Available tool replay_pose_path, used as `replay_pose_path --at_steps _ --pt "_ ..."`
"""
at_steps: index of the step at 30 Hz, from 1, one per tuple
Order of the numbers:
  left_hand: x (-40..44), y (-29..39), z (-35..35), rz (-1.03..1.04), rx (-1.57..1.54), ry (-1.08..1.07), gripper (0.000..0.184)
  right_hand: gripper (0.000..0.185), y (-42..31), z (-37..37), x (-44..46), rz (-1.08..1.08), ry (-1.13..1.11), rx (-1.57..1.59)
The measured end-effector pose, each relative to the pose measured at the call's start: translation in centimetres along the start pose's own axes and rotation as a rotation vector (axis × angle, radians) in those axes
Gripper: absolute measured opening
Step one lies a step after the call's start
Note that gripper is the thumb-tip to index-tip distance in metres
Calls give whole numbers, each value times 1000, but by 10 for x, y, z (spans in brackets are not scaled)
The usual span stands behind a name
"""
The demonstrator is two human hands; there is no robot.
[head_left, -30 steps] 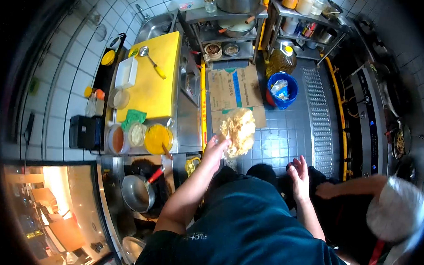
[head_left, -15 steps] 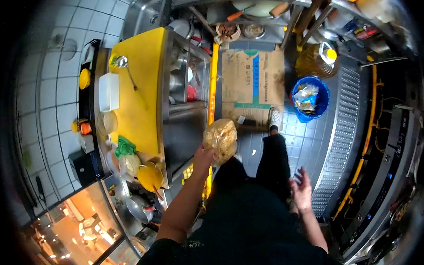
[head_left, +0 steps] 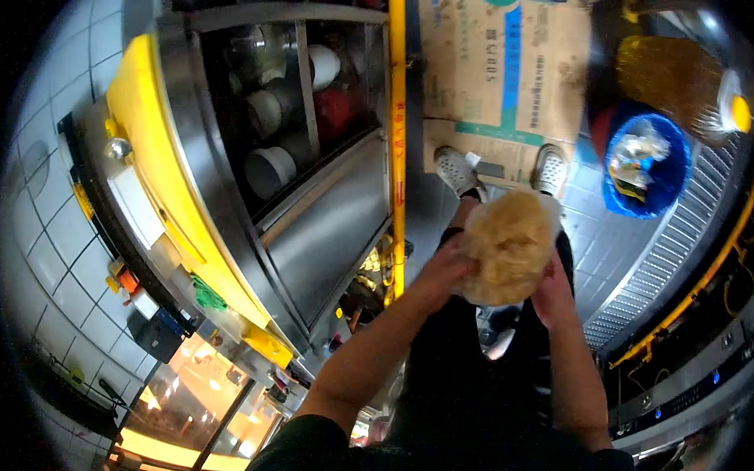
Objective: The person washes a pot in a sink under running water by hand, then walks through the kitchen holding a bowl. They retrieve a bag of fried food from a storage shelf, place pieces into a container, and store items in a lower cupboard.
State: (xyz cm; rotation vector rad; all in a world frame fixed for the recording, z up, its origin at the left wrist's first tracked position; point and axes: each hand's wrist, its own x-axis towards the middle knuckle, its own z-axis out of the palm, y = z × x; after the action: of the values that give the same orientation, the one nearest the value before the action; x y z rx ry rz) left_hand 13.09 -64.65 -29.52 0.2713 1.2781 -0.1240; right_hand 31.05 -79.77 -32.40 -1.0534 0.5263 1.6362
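A clear plastic bag of pale yellow-brown food (head_left: 511, 250) is held up in front of my legs, above my shoes. I cannot make out what kind of food it is. My left hand (head_left: 447, 272) grips the bag's left side, its fingertips partly hidden against the plastic. On the other side my right hand (head_left: 553, 289) is closed around the bag's right edge, with most of its fingers behind it.
To the left stands a steel counter with a yellow board (head_left: 147, 116) and shelves of pots (head_left: 270, 172) below. Flattened cardboard (head_left: 485, 72) covers the floor ahead. A blue-lined bin (head_left: 678, 177) and a big oil jug (head_left: 670, 76) stand right, beside a metal floor grate (head_left: 645, 256).
The bag has moved right, from my left hand alone to between both hands. My right hand has come in from the side onto it. The view has tilted down and shifted.
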Motion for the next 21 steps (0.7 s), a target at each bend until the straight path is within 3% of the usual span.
replay_pose_path --at_steps 2,4,8,12,13,16,17,20,21 --pt "35 -19 -18 32 69 -14 69 100 5 12 31 31 145 192" --pt "59 -6 -26 -1 132 30 63 98 23 3 72 -98 89 260" --pt "108 -25 -64 57 -146 9 64 85 62 -16 141 -38 194 270" --pt "138 3 -85 90 -87 113 65 60 88 -27 191 62 49 244" --pt "149 -1 -95 136 -158 40 66 66 98 -29 200 -1 -19 215" --pt "165 10 -101 133 -170 82 63 71 93 -25 220 179 29 626" --pt "164 17 -104 117 -21 113 60 71 108 -41 226 25 -240 611" --pt "172 25 -98 186 -202 142 56 69 113 -46 232 66 114 450" --pt "171 30 -99 185 -213 189 53 69 110 -45 236 29 89 370"
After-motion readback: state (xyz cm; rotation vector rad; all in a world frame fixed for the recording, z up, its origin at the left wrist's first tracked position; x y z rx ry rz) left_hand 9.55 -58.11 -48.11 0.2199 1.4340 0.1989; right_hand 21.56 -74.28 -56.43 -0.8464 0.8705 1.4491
